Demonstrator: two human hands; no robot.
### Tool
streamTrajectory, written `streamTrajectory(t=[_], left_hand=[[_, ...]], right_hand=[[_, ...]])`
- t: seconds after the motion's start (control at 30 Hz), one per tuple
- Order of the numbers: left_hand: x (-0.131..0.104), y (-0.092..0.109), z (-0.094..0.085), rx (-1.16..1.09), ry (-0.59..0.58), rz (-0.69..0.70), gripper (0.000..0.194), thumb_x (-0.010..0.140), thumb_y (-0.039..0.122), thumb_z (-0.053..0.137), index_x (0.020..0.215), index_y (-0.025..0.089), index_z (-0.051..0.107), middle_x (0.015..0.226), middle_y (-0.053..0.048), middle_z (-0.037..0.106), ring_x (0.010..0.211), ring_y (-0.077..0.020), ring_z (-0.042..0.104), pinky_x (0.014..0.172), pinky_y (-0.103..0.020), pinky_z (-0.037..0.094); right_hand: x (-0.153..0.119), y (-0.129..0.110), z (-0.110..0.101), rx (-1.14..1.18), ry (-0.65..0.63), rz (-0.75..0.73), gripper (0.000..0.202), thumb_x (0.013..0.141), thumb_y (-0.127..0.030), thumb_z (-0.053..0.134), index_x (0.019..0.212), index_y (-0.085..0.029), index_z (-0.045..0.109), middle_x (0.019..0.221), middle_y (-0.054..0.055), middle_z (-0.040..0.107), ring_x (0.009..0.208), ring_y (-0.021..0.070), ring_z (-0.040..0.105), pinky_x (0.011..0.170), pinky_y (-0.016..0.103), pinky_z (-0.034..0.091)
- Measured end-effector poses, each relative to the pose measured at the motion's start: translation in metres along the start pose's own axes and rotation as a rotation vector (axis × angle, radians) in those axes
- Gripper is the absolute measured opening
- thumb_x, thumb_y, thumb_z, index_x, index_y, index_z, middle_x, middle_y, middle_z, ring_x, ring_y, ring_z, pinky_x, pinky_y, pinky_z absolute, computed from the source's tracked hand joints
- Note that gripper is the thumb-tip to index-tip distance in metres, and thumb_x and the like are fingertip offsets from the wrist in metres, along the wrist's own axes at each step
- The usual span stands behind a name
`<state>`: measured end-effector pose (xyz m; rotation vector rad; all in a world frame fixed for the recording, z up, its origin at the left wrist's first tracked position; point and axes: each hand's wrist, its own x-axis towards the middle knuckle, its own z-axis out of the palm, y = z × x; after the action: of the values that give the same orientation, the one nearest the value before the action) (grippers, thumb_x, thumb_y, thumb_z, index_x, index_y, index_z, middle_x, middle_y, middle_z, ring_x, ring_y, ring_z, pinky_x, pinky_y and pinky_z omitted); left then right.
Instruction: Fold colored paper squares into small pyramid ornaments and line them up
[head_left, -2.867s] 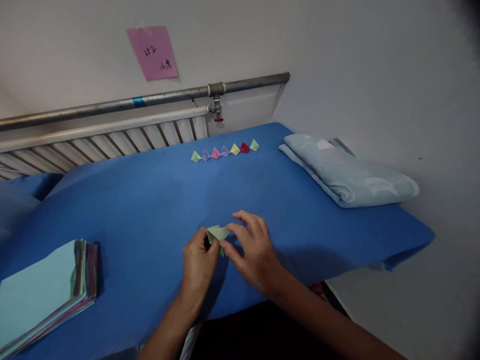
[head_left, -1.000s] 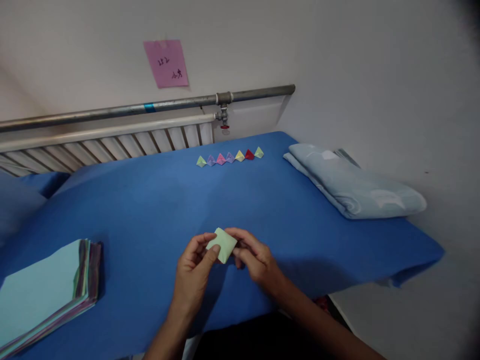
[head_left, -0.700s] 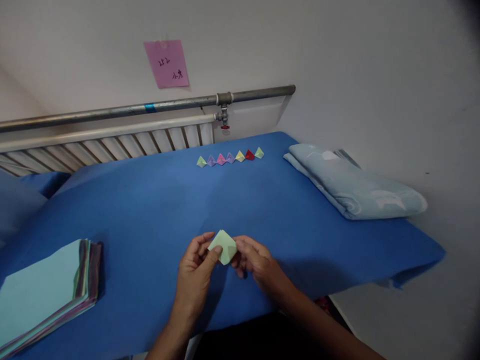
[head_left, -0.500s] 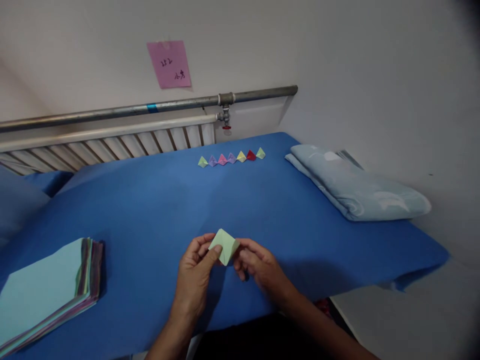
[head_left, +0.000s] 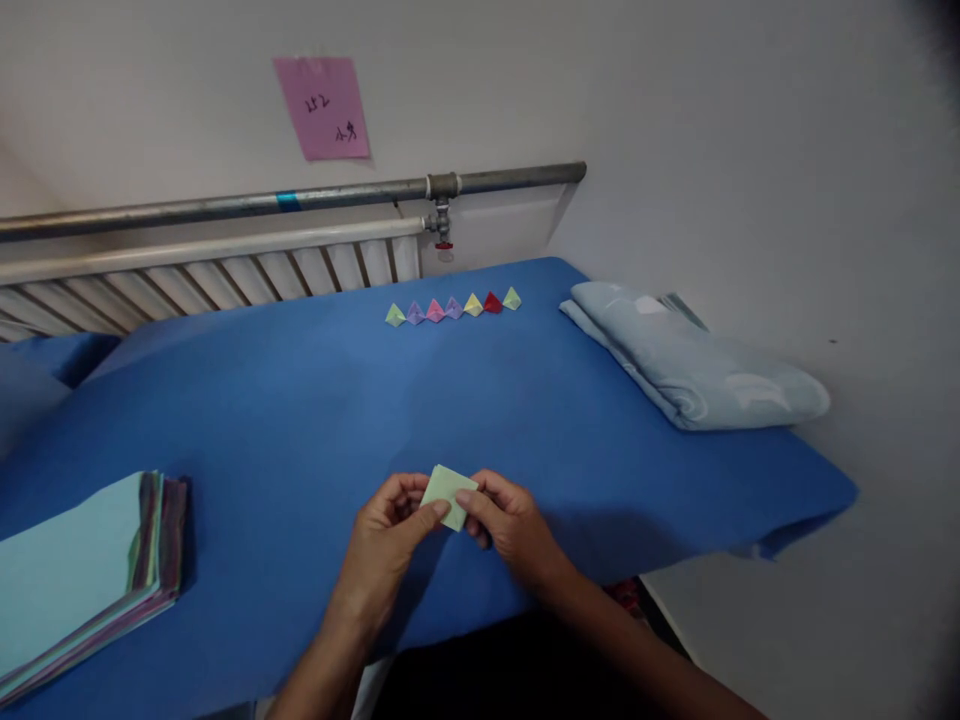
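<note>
A small folded square of pale green paper (head_left: 448, 488) is held above the near part of the blue-covered surface (head_left: 300, 420), one corner pointing away from me. My left hand (head_left: 386, 535) pinches its left side, thumb on top and fingers behind. On the right side my right hand (head_left: 510, 525) grips it the same way, its thumb pressed on the paper's face. Farther back, several small folded paper pieces (head_left: 453, 308) in green, purple, pink, yellow and red stand in a row.
At the left lies a thick stack of coloured paper (head_left: 67, 570), light blue on top. A folded pale blanket (head_left: 697, 360) rests at the right by the wall. Behind the surface are a radiator (head_left: 247, 280), a metal pipe (head_left: 352, 192) and a pink note (head_left: 326, 110).
My right thumb has come onto the front of the green paper, and its raised right flap now lies flat. The whole view has shifted slightly.
</note>
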<state>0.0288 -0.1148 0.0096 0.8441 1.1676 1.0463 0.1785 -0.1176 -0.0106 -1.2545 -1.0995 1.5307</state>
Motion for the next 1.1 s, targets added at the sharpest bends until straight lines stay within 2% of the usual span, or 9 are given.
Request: streamTrajectory(t=[0.1,0.17,0.27,0.43,0.53,0.63,0.8,1.0,1.1], left_hand=[[0.003,0.004,-0.002,0.012,-0.029,-0.085,0.031,0.066,0.039,0.077,0.086,0.017,0.068,0.075,-0.001,0.067,0.066,-0.011,0.057,0.064,-0.022,0.043],[0.004,0.008,-0.002,0.07,-0.042,-0.114,0.032,0.067,0.046,0.074,0.08,0.016,0.069,0.068,0.0,0.063,0.06,-0.0097,0.053,0.058,-0.021,0.04],[0.004,0.013,0.0,0.174,-0.029,-0.087,0.035,0.064,0.049,0.075,0.066,0.015,0.067,0.057,0.003,0.055,0.052,-0.0077,0.044,0.051,-0.021,0.033],[0.004,0.015,0.0,0.237,0.044,-0.011,0.032,0.068,0.048,0.072,0.064,0.016,0.068,0.056,0.003,0.054,0.052,-0.0085,0.041,0.052,-0.021,0.031],[0.006,0.013,-0.001,0.227,0.062,0.027,0.032,0.07,0.048,0.069,0.064,0.017,0.067,0.057,0.002,0.055,0.054,-0.0096,0.043,0.053,-0.022,0.033],[0.007,0.01,-0.002,0.199,0.065,0.043,0.032,0.07,0.048,0.07,0.064,0.016,0.067,0.059,0.002,0.056,0.056,-0.0104,0.044,0.056,-0.022,0.034],[0.008,0.006,-0.002,0.115,0.05,0.018,0.029,0.07,0.046,0.07,0.068,0.017,0.067,0.06,0.002,0.057,0.056,-0.0099,0.045,0.057,-0.022,0.035],[0.007,0.004,-0.001,0.164,0.072,0.061,0.032,0.071,0.046,0.07,0.063,0.017,0.063,0.058,0.003,0.054,0.055,-0.0095,0.044,0.056,-0.022,0.034],[0.009,0.001,0.0,0.041,0.064,0.028,0.034,0.069,0.047,0.072,0.061,0.017,0.06,0.056,0.004,0.053,0.054,-0.009,0.044,0.055,-0.022,0.034]], right_hand=[[-0.001,-0.001,-0.001,-0.055,-0.018,0.003,0.022,0.079,-0.038,0.057,0.067,-0.02,0.051,0.051,-0.006,0.048,0.046,0.0079,0.042,0.047,0.021,0.032],[-0.001,-0.002,0.0,-0.113,-0.03,-0.007,0.021,0.078,-0.035,0.058,0.065,-0.02,0.051,0.05,-0.006,0.048,0.046,0.0077,0.041,0.047,0.021,0.031],[-0.001,-0.004,-0.001,-0.166,-0.031,-0.006,0.022,0.078,-0.034,0.059,0.062,-0.02,0.05,0.049,-0.007,0.047,0.046,0.0072,0.04,0.046,0.021,0.03],[-0.003,-0.008,-0.003,-0.121,-0.113,0.077,0.023,0.079,-0.038,0.058,0.065,-0.021,0.051,0.051,-0.006,0.049,0.042,0.0066,0.038,0.042,0.021,0.028],[-0.005,-0.011,-0.001,-0.124,-0.177,0.081,0.018,0.076,-0.034,0.059,0.066,-0.021,0.056,0.051,-0.006,0.049,0.043,0.0069,0.039,0.041,0.021,0.027],[-0.006,-0.01,0.001,-0.139,-0.172,0.056,0.018,0.077,-0.032,0.058,0.064,-0.02,0.057,0.049,-0.006,0.048,0.044,0.007,0.038,0.041,0.02,0.026],[-0.005,-0.009,0.0,-0.11,-0.166,0.151,0.021,0.078,-0.033,0.057,0.063,-0.019,0.055,0.049,-0.006,0.048,0.041,0.0063,0.036,0.04,0.02,0.026],[-0.007,-0.007,0.0,-0.124,-0.149,0.042,0.022,0.078,-0.034,0.058,0.063,-0.019,0.055,0.057,-0.003,0.054,0.049,0.0076,0.043,0.046,0.02,0.032],[-0.007,-0.006,0.0,-0.031,-0.176,0.12,0.022,0.078,-0.037,0.058,0.067,-0.018,0.056,0.058,-0.003,0.053,0.046,0.0067,0.04,0.041,0.019,0.028]])
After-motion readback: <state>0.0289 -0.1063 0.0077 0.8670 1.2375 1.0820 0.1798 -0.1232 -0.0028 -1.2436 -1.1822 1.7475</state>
